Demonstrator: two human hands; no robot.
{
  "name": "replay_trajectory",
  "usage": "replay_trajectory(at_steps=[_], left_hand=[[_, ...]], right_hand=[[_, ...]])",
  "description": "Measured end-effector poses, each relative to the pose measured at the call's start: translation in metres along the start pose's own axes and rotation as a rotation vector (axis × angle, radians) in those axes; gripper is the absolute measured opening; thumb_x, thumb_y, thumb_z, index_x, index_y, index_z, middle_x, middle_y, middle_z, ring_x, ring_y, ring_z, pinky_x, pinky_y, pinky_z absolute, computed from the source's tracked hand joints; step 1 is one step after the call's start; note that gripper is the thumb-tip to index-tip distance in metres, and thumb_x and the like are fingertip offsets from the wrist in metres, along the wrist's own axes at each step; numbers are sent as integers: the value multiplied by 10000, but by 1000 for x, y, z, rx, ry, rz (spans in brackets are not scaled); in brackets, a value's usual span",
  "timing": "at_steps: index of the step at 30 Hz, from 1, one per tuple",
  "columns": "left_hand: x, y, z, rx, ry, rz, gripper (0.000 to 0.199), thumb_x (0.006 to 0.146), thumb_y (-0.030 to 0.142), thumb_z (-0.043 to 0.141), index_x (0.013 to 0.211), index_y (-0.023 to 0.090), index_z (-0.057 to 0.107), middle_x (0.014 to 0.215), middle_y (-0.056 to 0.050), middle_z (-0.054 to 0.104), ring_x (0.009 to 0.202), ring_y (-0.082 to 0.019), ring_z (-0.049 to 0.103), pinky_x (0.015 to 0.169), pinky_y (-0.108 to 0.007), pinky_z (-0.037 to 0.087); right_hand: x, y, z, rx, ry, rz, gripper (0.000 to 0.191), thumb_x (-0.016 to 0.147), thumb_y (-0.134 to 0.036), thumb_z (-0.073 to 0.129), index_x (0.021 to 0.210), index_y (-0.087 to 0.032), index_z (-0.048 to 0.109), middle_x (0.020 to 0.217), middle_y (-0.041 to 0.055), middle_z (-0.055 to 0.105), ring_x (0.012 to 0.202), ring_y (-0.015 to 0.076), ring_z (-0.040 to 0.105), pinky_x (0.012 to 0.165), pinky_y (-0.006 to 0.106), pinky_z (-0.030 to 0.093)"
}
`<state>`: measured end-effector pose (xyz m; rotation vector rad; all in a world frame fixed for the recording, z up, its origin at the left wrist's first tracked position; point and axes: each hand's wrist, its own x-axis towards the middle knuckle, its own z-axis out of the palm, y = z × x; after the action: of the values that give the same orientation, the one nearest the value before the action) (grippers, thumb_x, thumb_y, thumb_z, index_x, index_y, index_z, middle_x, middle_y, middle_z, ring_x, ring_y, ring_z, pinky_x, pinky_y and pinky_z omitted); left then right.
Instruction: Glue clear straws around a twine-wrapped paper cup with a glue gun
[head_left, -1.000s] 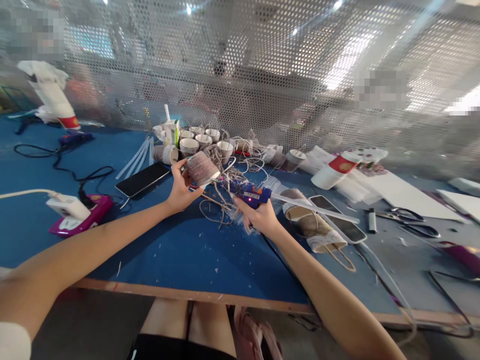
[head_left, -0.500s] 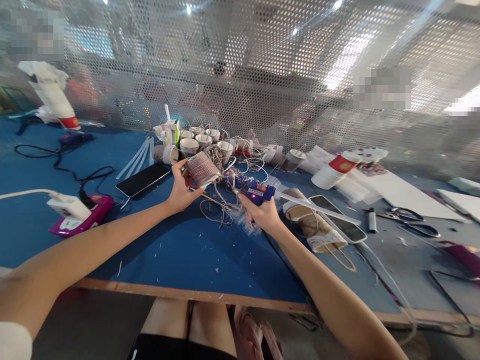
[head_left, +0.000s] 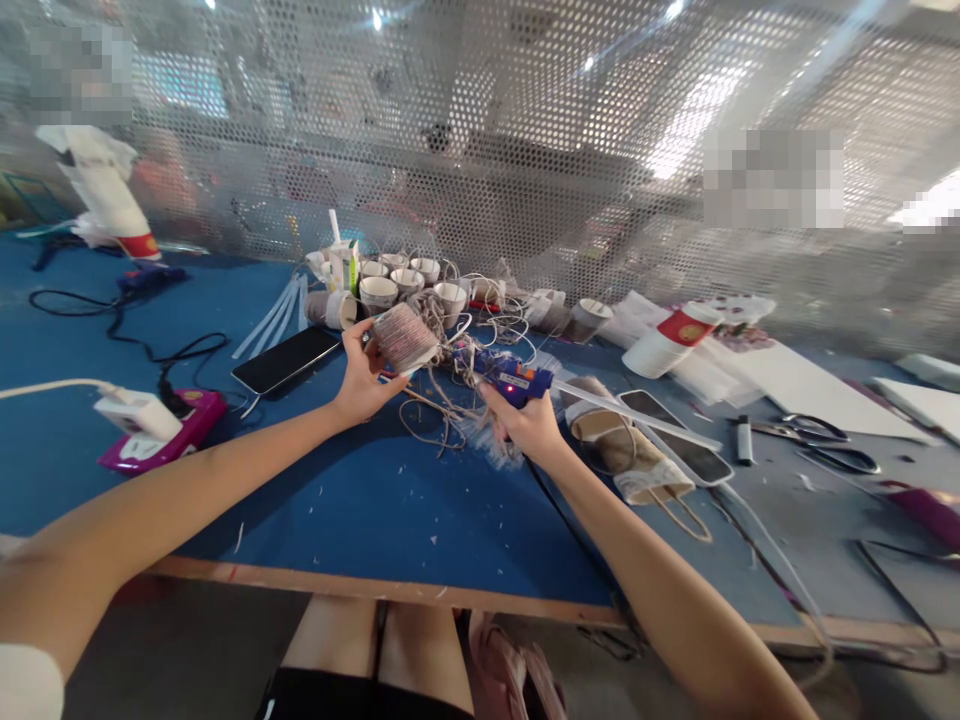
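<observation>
A paper cup wound with grey-pink twine [head_left: 406,338] is tilted in my left hand [head_left: 361,378], whose fingers wrap its base end. My right hand [head_left: 529,425] grips a blue hot glue gun [head_left: 511,378] with a red light on its side. A long clear glue stick [head_left: 637,414] sticks out of its back. The gun's nozzle points left, close to the cup's rim; whether the two touch I cannot tell. Loose grey twine [head_left: 442,425] trails on the table below the cup.
Several twine-wrapped cups [head_left: 379,292] stand behind my hands. A black phone [head_left: 286,360] and a purple power strip [head_left: 169,428] lie left. To the right are a second phone [head_left: 679,440], a beige wrapped cup [head_left: 626,455], scissors [head_left: 817,440] and stacked white cups [head_left: 671,342].
The glue gun and my right hand have shifted very slightly. My left hand and the wrapped cup stay almost where they were.
</observation>
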<state>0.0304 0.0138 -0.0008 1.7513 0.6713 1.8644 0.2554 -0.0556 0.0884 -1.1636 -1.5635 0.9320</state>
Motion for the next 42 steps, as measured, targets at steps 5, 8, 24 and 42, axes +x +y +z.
replay_trajectory(at_steps=[5, 8, 24, 42], left_hand=[[2, 0, 3, -5, 4, 40, 803, 733, 546, 814, 1280, 311, 277, 1220, -70, 463, 1025, -160, 631, 783, -293, 595], [2, 1, 3, 6, 4, 44, 787, 733, 536, 819, 1269, 309, 289, 1206, -65, 464, 1020, -159, 630, 794, -301, 599], [3, 2, 2, -43, -6, 11, 760, 734, 519, 819, 1252, 343, 291, 1195, -42, 465, 940, -131, 634, 665, -218, 561], [2, 3, -2, -5, -26, -11, 819, 759, 474, 802, 1390, 334, 301, 1242, -102, 502, 871, -168, 643, 691, -311, 583]], right_hand=[[3, 4, 0, 11, 34, 18, 371, 704, -545, 789, 668, -241, 578, 356, -65, 460, 254, 121, 406, 269, 279, 350], [2, 4, 0, 25, 25, 20, 365, 702, -538, 793, 668, -243, 580, 350, -69, 449, 250, 121, 399, 265, 281, 355], [-10, -2, 4, -21, -101, -34, 387, 775, -531, 733, 588, -255, 535, 362, -57, 453, 272, 124, 422, 296, 291, 382], [30, 14, -48, -1412, 95, 35, 345, 972, -418, 505, 1079, -105, 601, 1077, 234, 674, 1038, 364, 635, 788, 410, 490]])
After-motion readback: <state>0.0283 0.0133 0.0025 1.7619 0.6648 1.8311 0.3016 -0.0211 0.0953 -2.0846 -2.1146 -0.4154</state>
